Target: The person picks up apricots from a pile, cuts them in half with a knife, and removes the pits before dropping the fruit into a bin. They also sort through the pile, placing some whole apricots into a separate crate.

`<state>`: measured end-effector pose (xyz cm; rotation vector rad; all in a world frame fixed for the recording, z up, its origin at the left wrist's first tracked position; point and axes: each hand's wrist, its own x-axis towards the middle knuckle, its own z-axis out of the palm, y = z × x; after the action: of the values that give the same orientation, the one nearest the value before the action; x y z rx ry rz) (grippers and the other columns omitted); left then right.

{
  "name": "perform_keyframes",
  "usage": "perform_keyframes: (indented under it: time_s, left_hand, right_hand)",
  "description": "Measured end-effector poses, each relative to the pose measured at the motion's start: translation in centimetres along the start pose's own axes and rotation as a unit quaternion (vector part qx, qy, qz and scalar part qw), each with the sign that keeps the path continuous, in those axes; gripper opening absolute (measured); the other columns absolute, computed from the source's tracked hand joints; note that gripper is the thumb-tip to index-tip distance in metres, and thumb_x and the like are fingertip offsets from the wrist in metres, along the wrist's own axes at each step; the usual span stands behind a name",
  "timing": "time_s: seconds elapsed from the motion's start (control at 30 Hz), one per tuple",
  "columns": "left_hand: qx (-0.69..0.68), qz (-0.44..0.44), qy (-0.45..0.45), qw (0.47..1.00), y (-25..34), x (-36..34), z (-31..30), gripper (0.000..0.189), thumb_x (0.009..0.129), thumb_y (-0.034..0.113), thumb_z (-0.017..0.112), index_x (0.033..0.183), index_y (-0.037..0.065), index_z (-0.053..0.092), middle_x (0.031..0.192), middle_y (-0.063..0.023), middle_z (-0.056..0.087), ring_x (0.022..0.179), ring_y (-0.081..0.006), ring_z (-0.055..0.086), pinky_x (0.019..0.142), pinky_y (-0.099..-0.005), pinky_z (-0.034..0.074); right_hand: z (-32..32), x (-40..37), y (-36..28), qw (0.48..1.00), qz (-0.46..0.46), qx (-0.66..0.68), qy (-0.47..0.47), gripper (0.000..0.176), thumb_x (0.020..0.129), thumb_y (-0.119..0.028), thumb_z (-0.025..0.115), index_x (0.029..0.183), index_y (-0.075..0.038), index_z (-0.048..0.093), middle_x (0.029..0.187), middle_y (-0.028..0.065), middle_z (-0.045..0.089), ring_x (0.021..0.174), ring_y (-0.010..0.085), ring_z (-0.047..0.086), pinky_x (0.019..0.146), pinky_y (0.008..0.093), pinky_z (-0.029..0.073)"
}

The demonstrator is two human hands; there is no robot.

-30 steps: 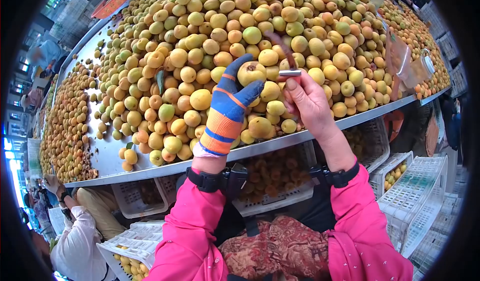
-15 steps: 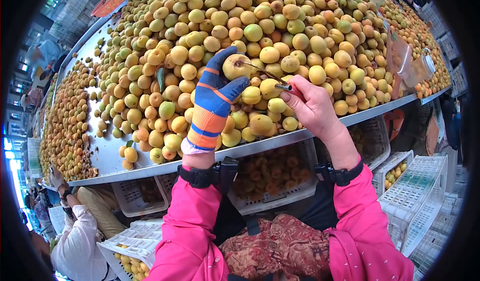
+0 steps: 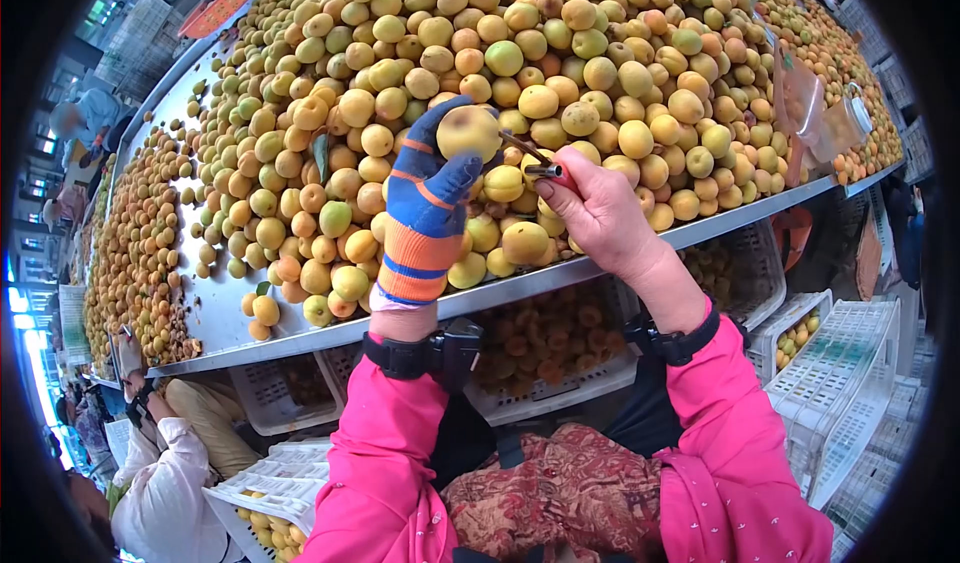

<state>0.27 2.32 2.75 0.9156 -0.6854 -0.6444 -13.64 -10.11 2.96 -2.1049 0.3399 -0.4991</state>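
My left hand [image 3: 428, 188], in a blue and orange glove, has its fingers and thumb round a yellow apricot [image 3: 468, 133] with a dark spot on the side facing me. Bare of any glove, my right hand [image 3: 595, 203] grips a small tool [image 3: 548, 171] with a red handle and a thin metal shaft. The tool's tip is by the right side of the apricot; whether it touches the skin I cannot tell. Both hands are above the front part of a large heap of apricots [image 3: 350, 108] on a metal table [image 3: 290, 345].
Below the table edge stands a crate [image 3: 555, 395] of apricot pieces. White crates [image 3: 835, 393] are stacked at the right, and another crate [image 3: 275, 483] holds apricots at lower left. A clear plastic jar [image 3: 845, 128] lies at the right. A co-worker [image 3: 165, 493] sits at the left.
The apricot in my left hand has turned, and its dark spot now faces me more. My right hand and the tool have moved a little left, with the tip now at the fruit's right side.
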Motion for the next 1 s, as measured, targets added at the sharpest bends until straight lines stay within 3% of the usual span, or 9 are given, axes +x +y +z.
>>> perform_keyframes:
  time_s: [0.1, 0.23, 0.5, 0.57, 0.67, 0.8, 0.83, 0.93, 1.0]
  left_hand:
    - [-0.227, -0.046, -0.041, 0.972, 0.2, -0.3, 2.1, 0.065, 0.082, 0.034, 0.063, 0.131, 0.003, 0.034, 0.122, -0.0188, 0.049, 0.116, -0.0337, 0.046, 0.098, -0.0434, 0.038]
    - [-0.143, -0.070, -0.037, 0.987, -1.6, -0.4, 2.1, 0.061, 0.090, 0.043, 0.047, 0.132, 0.003, 0.032, 0.127, -0.0194, 0.046, 0.119, -0.0306, 0.044, 0.099, -0.0396, 0.038]
    - [-0.255, -0.102, 0.011, 0.961, -2.5, 0.2, 2.8, 0.063, 0.088, 0.045, 0.048, 0.131, 0.001, 0.034, 0.126, -0.0178, 0.048, 0.116, -0.0283, 0.047, 0.098, -0.0374, 0.038]
    - [0.022, -0.062, -0.067, 0.996, -1.1, 1.0, 1.5, 0.059, 0.087, 0.042, 0.054, 0.127, 0.001, 0.038, 0.119, -0.0181, 0.052, 0.107, -0.0278, 0.054, 0.092, -0.0355, 0.044]
    - [0.033, -0.043, -0.044, 0.998, -1.5, 0.7, 1.3, 0.056, 0.085, 0.038, 0.058, 0.123, 0.001, 0.040, 0.112, -0.0185, 0.056, 0.098, -0.0269, 0.058, 0.086, -0.0333, 0.048]
    - [-0.186, -0.076, -0.012, 0.979, -2.1, -0.1, 2.6, 0.060, 0.087, 0.046, 0.051, 0.125, 0.002, 0.040, 0.117, -0.0202, 0.054, 0.109, -0.0327, 0.052, 0.094, -0.0404, 0.041]
    - [-0.273, -0.085, 0.018, 0.958, -1.8, -0.2, 2.9, 0.046, 0.090, 0.039, 0.050, 0.118, 0.003, 0.047, 0.113, -0.0168, 0.056, 0.102, -0.0253, 0.056, 0.089, -0.0358, 0.044]
    - [-0.261, -0.080, 0.033, 0.961, -2.1, -0.1, 3.1, 0.061, 0.088, 0.050, 0.045, 0.126, 0.003, 0.040, 0.126, -0.0194, 0.047, 0.116, -0.0336, 0.047, 0.098, -0.0444, 0.036]
    - [-0.224, -0.068, 0.020, 0.972, -1.7, 0.3, 2.0, 0.059, 0.086, 0.044, 0.053, 0.126, 0.002, 0.041, 0.123, -0.0163, 0.049, 0.113, -0.0305, 0.049, 0.097, -0.0434, 0.039]
  right_hand:
    - [0.3, 0.1, -0.1, 1.000, -0.006, 0.010, -0.001, 0.024, 0.088, -0.028, 0.055, 0.086, -0.005, 0.048, 0.065, 0.0119, 0.055, 0.061, 0.0315, 0.056, 0.052, 0.0356, 0.042]
    - [1.5, -0.2, -1.0, 0.998, 0.010, 0.049, 0.030, 0.022, 0.089, -0.025, 0.054, 0.093, -0.005, 0.049, 0.069, 0.0132, 0.058, 0.067, 0.0332, 0.059, 0.055, 0.0364, 0.044]
    - [1.9, 0.0, -0.8, 0.993, 0.009, 0.098, 0.073, 0.020, 0.090, -0.021, 0.053, 0.097, -0.003, 0.050, 0.073, 0.0140, 0.061, 0.067, 0.0289, 0.061, 0.058, 0.0343, 0.046]
    - [-0.2, 0.1, -1.4, 0.995, 0.027, 0.091, 0.002, 0.020, 0.090, -0.021, 0.053, 0.093, -0.001, 0.051, 0.072, 0.0123, 0.060, 0.065, 0.0222, 0.059, 0.059, 0.0315, 0.045]
    - [-0.9, -0.1, -1.8, 0.993, 0.047, 0.102, -0.026, 0.021, 0.090, -0.020, 0.054, 0.089, 0.000, 0.051, 0.072, 0.0112, 0.060, 0.064, 0.0188, 0.056, 0.060, 0.0298, 0.044]
    - [1.3, -1.6, -1.3, 0.988, 0.039, 0.143, 0.030, 0.019, 0.090, -0.019, 0.052, 0.092, 0.000, 0.048, 0.072, 0.0121, 0.059, 0.064, 0.0222, 0.056, 0.060, 0.0314, 0.044]
    - [1.5, -1.9, -1.6, 0.993, 0.019, 0.111, 0.047, 0.019, 0.090, -0.019, 0.052, 0.094, 0.000, 0.047, 0.071, 0.0131, 0.059, 0.064, 0.0259, 0.056, 0.060, 0.0324, 0.044]
    - [0.3, -1.6, -1.3, 0.995, 0.050, 0.089, 0.009, 0.020, 0.090, -0.020, 0.052, 0.093, 0.000, 0.048, 0.071, 0.0142, 0.059, 0.064, 0.0295, 0.056, 0.059, 0.0330, 0.044]
    - [-1.0, -1.1, -1.2, 0.993, 0.048, 0.105, -0.001, 0.020, 0.090, -0.020, 0.053, 0.092, 0.000, 0.050, 0.070, 0.0117, 0.058, 0.063, 0.0234, 0.055, 0.058, 0.0310, 0.043]
